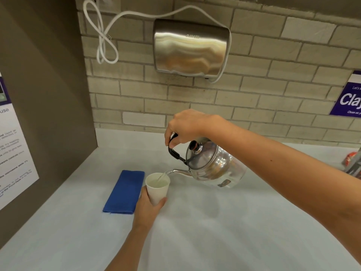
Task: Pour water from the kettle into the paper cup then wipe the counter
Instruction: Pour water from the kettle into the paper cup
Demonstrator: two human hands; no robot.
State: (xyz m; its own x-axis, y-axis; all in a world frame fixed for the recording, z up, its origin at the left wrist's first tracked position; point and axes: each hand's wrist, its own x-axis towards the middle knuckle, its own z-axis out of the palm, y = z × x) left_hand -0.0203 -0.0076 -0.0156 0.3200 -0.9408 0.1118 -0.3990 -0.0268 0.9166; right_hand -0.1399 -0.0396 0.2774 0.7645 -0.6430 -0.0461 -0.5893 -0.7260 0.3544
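A shiny steel kettle (213, 167) with a black handle is tilted to the left above the white counter (214, 231). My right hand (185, 127) grips its handle from above. A thin stream of water runs from the spout into a white paper cup (157, 188). My left hand (147, 209) wraps around the cup's lower part and holds it just under the spout. A folded blue cloth (124, 192) lies flat on the counter directly left of the cup.
A steel hand dryer (190, 48) with a looped white cord (101, 40) hangs on the brick wall behind. A brown side panel with a notice (13, 153) closes the left. A purple sign (349, 98) and some packets (353, 161) sit far right.
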